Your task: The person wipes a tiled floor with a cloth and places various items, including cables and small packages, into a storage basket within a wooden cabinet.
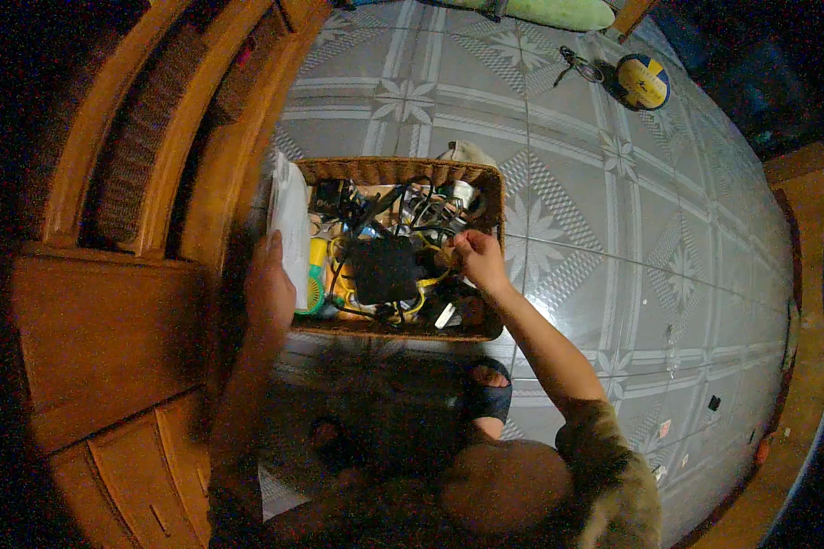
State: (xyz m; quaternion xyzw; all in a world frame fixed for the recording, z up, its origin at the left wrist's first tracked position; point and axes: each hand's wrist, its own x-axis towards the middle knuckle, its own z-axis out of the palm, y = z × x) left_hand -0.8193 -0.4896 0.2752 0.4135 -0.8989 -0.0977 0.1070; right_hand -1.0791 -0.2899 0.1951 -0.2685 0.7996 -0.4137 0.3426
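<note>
A brown woven basket [398, 335] stands on the tiled floor, filled with tangled cables, a black box-like item [384, 270], a yellow cable [434, 280] and a green-and-yellow plastic object [314, 291]. My left hand [272, 285] lies against a white item [292, 233], perhaps a bag or packet, at the basket's left side; whether it grips it is unclear. My right hand [479, 257] is over the basket's right part, thumb and fingertips brought together near the cables. What lies between those fingertips cannot be made out.
Wooden furniture [110, 329] with drawers or panels runs close along the left. A yellow-and-blue ball [643, 82] and a dark looped object [580, 67] lie on the floor at the upper right. A whitish item [468, 152] sits behind the basket. Small bits lie at the lower right.
</note>
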